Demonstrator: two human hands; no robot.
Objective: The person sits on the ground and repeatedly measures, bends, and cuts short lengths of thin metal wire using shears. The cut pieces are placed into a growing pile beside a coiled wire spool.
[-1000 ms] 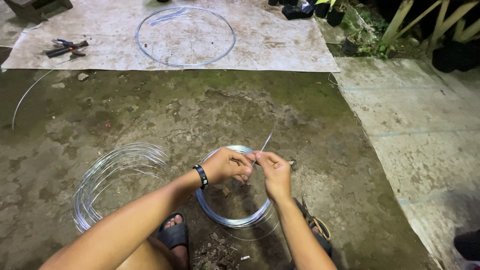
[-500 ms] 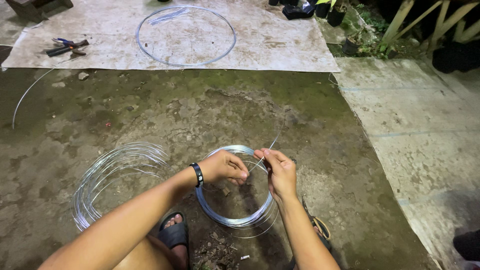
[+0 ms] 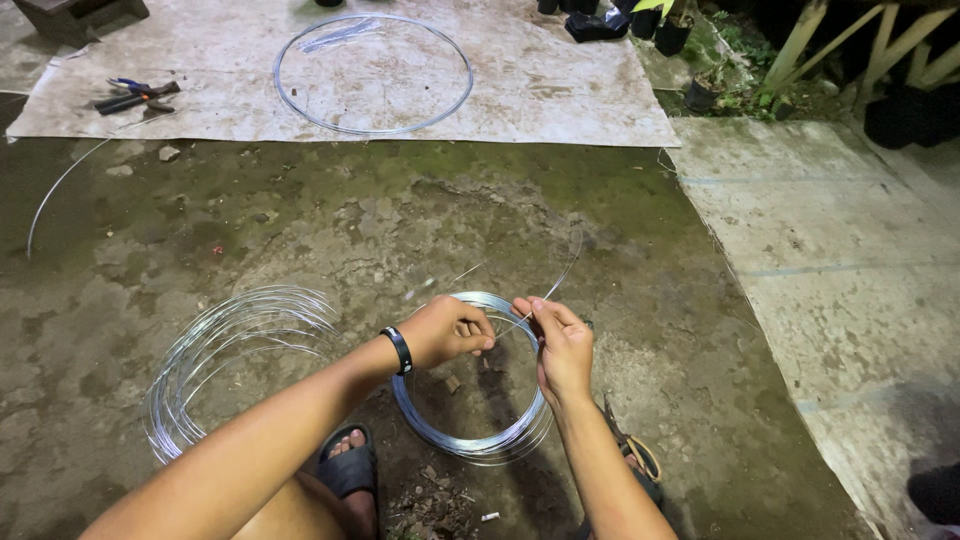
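Down on the cracked, mossy concrete floor (image 3: 300, 220), between our knees, we have a tight coil of silvery wire (image 3: 470, 430) standing under both hands. Our left hand (image 3: 445, 330), with a black band at the wrist, is curled into a closed grip on the top of that coil, fingers wrapped round the bundled strands. Our right hand (image 3: 562, 345) is pinched shut just beside it, thumb and fingertips closed on a thin loose wire end (image 3: 560, 275) that springs up and away from the coil. The two hands nearly touch.

As we judge it, this coil is already wound and gathered, since its turns lie close together; what we are busy with seems to be the binding of it at the top, and the free end sticking out suggests that the wrap is not finished. We cannot tell how many turns of the tie are on, as our fingers hide the spot.

Left of us lies a looser, wider bundle of wire (image 3: 230, 360), its turns spread out and, as far as we see, untied. Farther off, a large single hoop (image 3: 372, 72) rests on a pale mat (image 3: 560, 90), with pliers (image 3: 135, 97) near the mat's left edge. A black sandal (image 3: 348, 470) shows beneath our left arm.
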